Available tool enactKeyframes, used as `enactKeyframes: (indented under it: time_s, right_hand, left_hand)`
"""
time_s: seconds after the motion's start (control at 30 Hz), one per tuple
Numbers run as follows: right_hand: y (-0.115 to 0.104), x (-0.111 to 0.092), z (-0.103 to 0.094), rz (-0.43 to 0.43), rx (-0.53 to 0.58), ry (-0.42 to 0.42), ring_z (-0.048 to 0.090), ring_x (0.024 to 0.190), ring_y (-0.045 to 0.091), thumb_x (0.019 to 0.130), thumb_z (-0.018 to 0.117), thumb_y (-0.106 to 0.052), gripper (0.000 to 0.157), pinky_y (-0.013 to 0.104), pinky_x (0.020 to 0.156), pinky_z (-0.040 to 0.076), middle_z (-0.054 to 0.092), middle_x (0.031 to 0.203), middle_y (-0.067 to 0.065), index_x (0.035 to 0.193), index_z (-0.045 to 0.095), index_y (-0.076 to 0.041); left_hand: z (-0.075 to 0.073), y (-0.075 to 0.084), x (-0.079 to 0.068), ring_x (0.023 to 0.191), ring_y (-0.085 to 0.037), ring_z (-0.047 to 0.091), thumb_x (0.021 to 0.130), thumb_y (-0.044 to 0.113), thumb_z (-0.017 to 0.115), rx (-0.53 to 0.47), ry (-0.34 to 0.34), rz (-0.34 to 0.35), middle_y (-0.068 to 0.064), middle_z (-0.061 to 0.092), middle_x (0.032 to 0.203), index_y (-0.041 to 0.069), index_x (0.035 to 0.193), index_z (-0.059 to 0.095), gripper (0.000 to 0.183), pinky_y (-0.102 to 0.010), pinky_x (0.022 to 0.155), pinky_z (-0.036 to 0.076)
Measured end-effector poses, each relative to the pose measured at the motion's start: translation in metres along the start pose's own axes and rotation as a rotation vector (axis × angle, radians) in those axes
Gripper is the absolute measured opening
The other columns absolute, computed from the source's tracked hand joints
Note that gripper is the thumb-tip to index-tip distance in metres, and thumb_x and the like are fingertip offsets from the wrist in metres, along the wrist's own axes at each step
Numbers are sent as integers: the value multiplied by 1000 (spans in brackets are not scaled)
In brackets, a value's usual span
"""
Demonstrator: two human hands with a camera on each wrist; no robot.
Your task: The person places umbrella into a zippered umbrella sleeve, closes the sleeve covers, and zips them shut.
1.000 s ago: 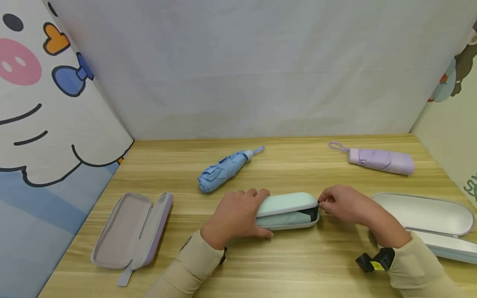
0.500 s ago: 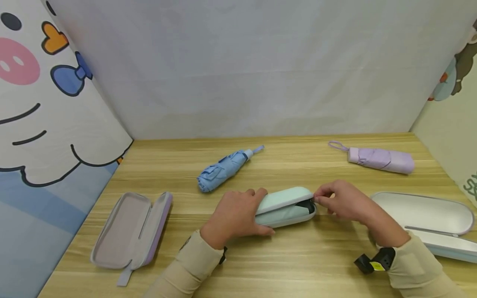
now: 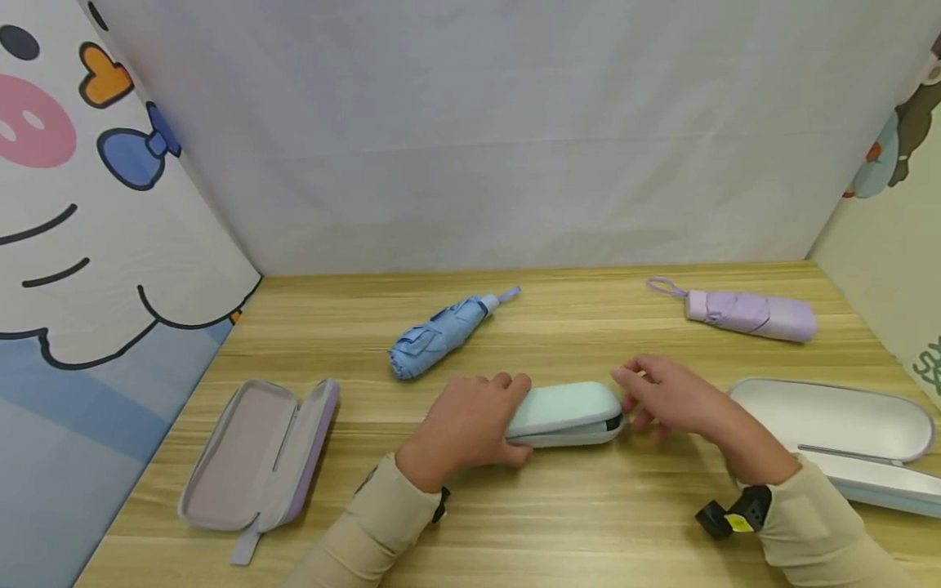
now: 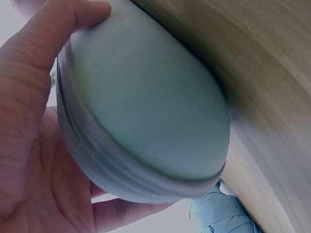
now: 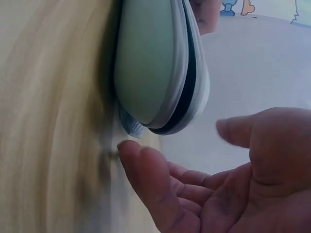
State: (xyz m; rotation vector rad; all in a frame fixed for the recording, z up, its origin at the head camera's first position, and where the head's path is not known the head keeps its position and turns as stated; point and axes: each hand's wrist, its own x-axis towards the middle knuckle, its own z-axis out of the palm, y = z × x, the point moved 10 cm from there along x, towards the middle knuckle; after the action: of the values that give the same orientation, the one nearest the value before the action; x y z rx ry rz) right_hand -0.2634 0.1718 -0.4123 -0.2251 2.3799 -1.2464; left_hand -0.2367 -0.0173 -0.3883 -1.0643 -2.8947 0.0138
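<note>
A mint green zip case (image 3: 564, 406) lies on the wooden table in the middle of the head view, its lid nearly down. At its right end a narrow dark gap shows between lid and base, clearer in the right wrist view along the case (image 5: 146, 63). My left hand (image 3: 469, 420) grips the left end, thumb on the near side and fingers over the far side. Just off the right end is my right hand (image 3: 671, 394), thumb and fingers apart with nothing between them. Near its fingertips a small grey fabric tab (image 5: 130, 125) hangs from the case end. The contents are mostly hidden.
A folded blue umbrella (image 3: 441, 335) and a folded lilac umbrella (image 3: 757, 317) lie toward the back. On the left sits an opened lilac case (image 3: 238, 465); on the right, partly behind the right forearm, another opened pale blue case (image 3: 845, 420).
The lid has come down over the green case, hiding the mint fabric that showed inside. My right hand has let go of the case end, its fingers now spread. The left hand keeps its grip.
</note>
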Motion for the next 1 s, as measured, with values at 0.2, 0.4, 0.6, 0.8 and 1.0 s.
enactKeyframes:
  time_s: [0.2, 0.4, 0.6, 0.8, 1.0]
  right_hand:
    - [6, 3, 8, 51, 66, -55, 68, 78, 28, 108, 47, -51, 65, 45, 61, 60, 61, 108, 19, 137, 50, 7]
    - [4, 3, 16, 23, 80, -167, 67, 94, 29, 109, 40, -52, 72, 45, 67, 60, 59, 128, 22, 150, 45, 7]
    - [0, -2, 25, -8, 109, -277, 61, 111, 30, 111, 34, -52, 69, 44, 81, 57, 58, 131, 20, 146, 49, 6]
    - [-8, -6, 36, -93, 53, -349, 54, 119, 28, 112, 38, -44, 59, 41, 98, 46, 59, 130, 16, 145, 54, 2]
    - [-21, -10, 52, -211, 131, -501, 66, 104, 26, 111, 44, -35, 47, 34, 90, 52, 70, 114, 12, 138, 60, 1]
  left_hand:
    - [-7, 5, 0, 89, -21, 66, 79, 54, 84, 14, 89, 54, -2, 66, 111, 17, 129, 56, 68, -37, 67, 56]
    - [-22, 9, -1, 120, -27, 60, 76, 40, 91, -30, 223, 115, -3, 59, 134, 19, 140, 54, 78, -44, 96, 53]
    - [-35, 16, -4, 131, -24, 50, 69, 36, 98, -43, 318, 212, -2, 55, 138, 17, 141, 55, 86, -40, 116, 35]
    - [-36, 20, -3, 134, -25, 47, 69, 36, 98, -33, 333, 257, -2, 55, 138, 20, 139, 55, 83, -44, 120, 29]
    - [-35, 25, -4, 136, -26, 45, 67, 36, 99, -22, 343, 307, -2, 54, 139, 21, 137, 55, 84, -45, 122, 25]
